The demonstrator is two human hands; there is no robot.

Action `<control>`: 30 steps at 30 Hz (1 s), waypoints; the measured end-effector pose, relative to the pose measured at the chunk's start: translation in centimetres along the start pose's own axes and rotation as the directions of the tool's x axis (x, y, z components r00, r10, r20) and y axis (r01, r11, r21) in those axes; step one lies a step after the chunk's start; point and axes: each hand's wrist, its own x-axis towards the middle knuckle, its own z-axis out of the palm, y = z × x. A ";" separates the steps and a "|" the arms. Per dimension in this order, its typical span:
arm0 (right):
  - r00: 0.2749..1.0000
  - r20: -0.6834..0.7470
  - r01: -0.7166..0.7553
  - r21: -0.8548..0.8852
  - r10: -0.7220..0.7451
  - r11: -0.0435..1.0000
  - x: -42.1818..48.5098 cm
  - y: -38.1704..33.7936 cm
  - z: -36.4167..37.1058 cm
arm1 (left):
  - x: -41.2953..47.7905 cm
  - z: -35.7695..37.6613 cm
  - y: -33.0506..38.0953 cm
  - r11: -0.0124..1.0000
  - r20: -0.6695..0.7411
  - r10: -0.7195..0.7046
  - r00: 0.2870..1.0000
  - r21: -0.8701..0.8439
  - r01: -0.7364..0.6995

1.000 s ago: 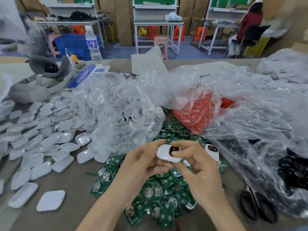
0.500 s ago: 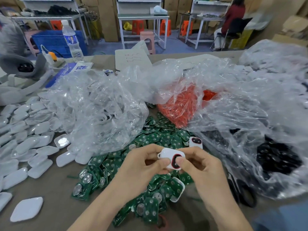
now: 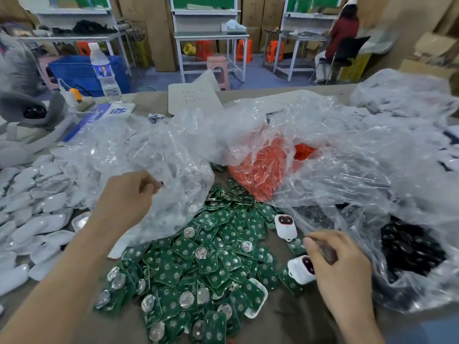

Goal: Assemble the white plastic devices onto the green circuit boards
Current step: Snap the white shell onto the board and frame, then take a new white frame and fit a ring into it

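We see our right hand (image 3: 335, 266) curled loosely against a white plastic device (image 3: 299, 269), rounded, dark red-rimmed window, at four o'clock of the green circuit boards (image 3: 211, 256) heaped on the desk (image 3: 285, 324), grip unclear, second device (image 3: 285, 225) at two o'clock, our left hand (image 3: 129, 194) bent into the clear bag (image 3: 161, 157) at ten o'clock, hold unclear

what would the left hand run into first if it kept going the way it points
The left hand points up and right, straight into the clear plastic bag, and is at its film now. The white shells inside would likely come next.
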 end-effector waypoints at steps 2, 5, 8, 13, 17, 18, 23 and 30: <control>0.999 0.041 0.032 0.049 -0.034 0.998 0.0 -1.3 1.0 | 1.7 1.1 -1.3 0.996 0.136 -0.047 0.990 0.081 0.036; 0.987 0.131 0.085 0.100 -0.098 0.991 -0.6 -3.5 3.0 | 3.1 2.8 -0.9 0.996 0.270 0.006 0.963 0.087 -0.030; 0.969 0.181 0.135 0.184 -0.168 0.974 -1.1 -4.8 4.3 | 3.5 3.9 -0.6 0.995 0.325 0.029 0.945 0.080 -0.058; 0.944 0.268 0.134 0.229 -0.195 0.964 -1.8 -5.0 5.6 | 3.1 4.6 -0.6 1.000 0.139 -0.011 0.990 0.017 0.009; 0.943 0.272 0.126 0.238 -0.191 0.963 -1.5 -5.2 5.3 | 2.7 4.1 -0.4 1.000 0.113 0.014 0.994 -0.002 -0.014; 0.945 0.277 0.110 0.237 -0.176 0.965 -1.0 -5.4 4.8 | 2.8 3.5 -0.4 0.999 0.085 0.011 0.996 0.029 -0.013; 0.990 0.093 0.083 0.199 -0.104 0.976 7.3 -6.0 0.0 | 2.3 -1.5 0.1 0.991 -0.207 0.084 0.975 0.117 -0.061; 0.947 0.284 -0.009 -0.445 0.151 0.896 22.7 -4.8 3.3 | -1.2 -3.0 7.0 0.839 -0.310 0.149 0.939 -0.463 -0.286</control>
